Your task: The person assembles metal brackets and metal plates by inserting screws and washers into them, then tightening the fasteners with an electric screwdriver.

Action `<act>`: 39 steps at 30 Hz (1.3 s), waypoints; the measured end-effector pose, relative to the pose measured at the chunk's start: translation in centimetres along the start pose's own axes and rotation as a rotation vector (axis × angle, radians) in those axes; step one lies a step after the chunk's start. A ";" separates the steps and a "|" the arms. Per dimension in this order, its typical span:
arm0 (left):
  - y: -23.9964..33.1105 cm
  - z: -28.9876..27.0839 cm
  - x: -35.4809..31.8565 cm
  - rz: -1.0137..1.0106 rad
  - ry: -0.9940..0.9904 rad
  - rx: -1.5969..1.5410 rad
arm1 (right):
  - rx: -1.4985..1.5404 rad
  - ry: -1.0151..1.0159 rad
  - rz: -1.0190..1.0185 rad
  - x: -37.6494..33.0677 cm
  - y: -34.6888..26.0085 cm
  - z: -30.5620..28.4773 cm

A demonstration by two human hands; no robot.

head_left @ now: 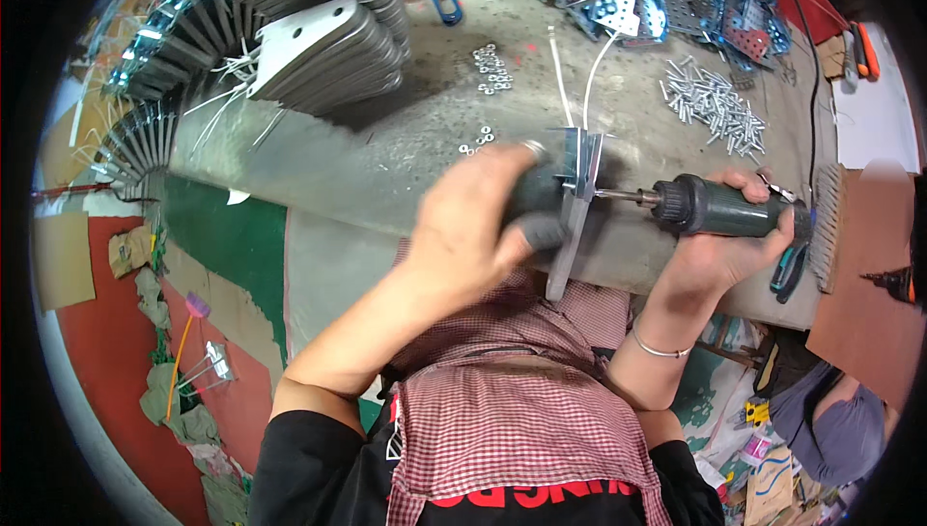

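- Bracket (576,193) stood on edge at the desk's (406,169) 6 o'clock rim, left hand (473,222) fingers clamping it.
- Right hand (719,246) gripped the driver (719,207), bit on the bracket: fastening seemed underway.
- Screws (715,101) at 1 o'clock and plates (309,43) at 11 waited.

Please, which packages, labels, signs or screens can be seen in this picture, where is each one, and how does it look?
No screens or signs show.
Flat brown cardboard sheet: right edge of the bench, plain.
White paper sheet: right, above the cardboard, blank.
Small colourful packets: on the floor at lower right, too small to tell more.
Red lettering band on black shirt: bottom centre, on the person's own chest.
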State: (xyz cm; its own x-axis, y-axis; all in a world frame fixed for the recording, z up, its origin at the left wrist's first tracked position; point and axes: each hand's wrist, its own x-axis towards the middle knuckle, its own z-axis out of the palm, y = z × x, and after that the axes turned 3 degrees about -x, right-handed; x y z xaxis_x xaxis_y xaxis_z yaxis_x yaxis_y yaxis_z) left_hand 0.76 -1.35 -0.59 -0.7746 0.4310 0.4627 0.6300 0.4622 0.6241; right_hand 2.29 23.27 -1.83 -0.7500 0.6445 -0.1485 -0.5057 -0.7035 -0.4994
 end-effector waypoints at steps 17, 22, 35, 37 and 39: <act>-1.2 -4.9 2.6 -0.021 -0.320 0.110 | -0.095 0.039 -0.089 -0.6 -0.5 0.8; -0.5 -1.2 2.1 -0.102 -0.065 -0.283 | -0.037 0.041 -0.078 -0.7 -0.2 0.9; -0.4 1.3 1.1 -0.243 0.090 -0.496 | 0.045 -0.003 -0.059 -0.4 -0.3 0.4; -0.2 1.4 1.0 -0.239 0.097 -0.513 | 0.053 0.004 -0.055 -0.4 -0.3 0.3; -0.3 1.4 1.1 -0.239 0.101 -0.528 | 0.056 -0.001 -0.049 -0.6 -0.2 0.6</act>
State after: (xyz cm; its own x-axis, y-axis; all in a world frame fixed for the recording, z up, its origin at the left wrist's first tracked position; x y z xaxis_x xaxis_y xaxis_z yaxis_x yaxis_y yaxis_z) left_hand -0.21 0.10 -1.16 -0.9097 0.2742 0.3119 0.3442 0.0776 0.9357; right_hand 2.58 22.88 -1.09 -0.7245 0.6780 -0.1243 -0.5646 -0.6871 -0.4573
